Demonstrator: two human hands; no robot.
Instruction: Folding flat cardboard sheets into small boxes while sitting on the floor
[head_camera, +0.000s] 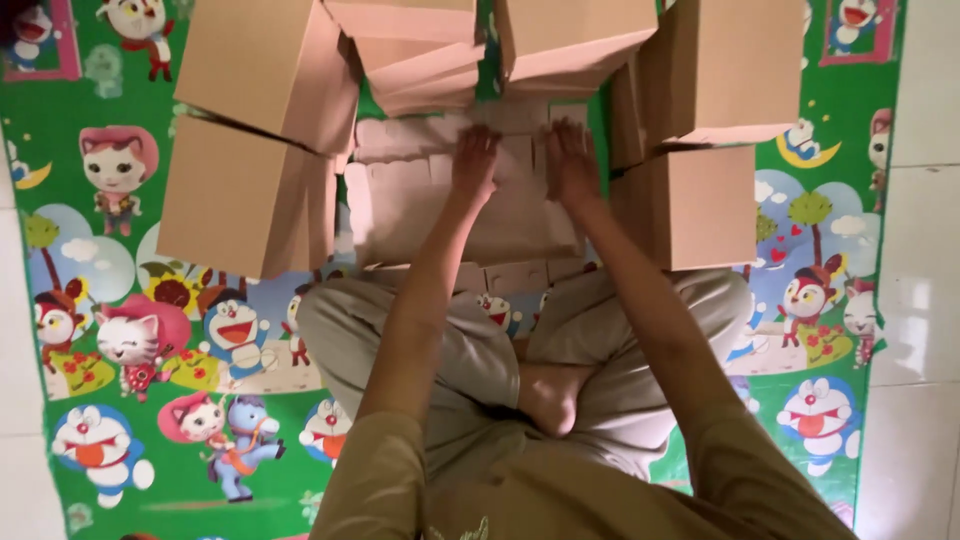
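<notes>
Our left hand (474, 160) and right hand (572, 162) lie side by side at the upper middle of the frame, palms down and fingers spread, pressing flat on the stack of flattened cardboard blanks (420, 215); neither grip closes around anything, both simply rest open on the top sheet. To do this well, we judge that we should keep the palms flat and the pressure even, so the top sheet stays square with those below it, and slide only one sheet free with the fingertips rather than dragging several. The blanks are pale brown, cut with notched flaps along their edges, and lie on the mat just beyond our crossed legs (470, 350), in the centre of the frame. Around them stand assembled cardboard boxes (240, 195): two stacked at the upper left, several across the top edge, two more at the upper right (700, 200), hemming the stack in closely on three sides. Everything sits on a green cartoon play mat (150, 400), with white floor tiles (915, 300) along the right edge.
</notes>
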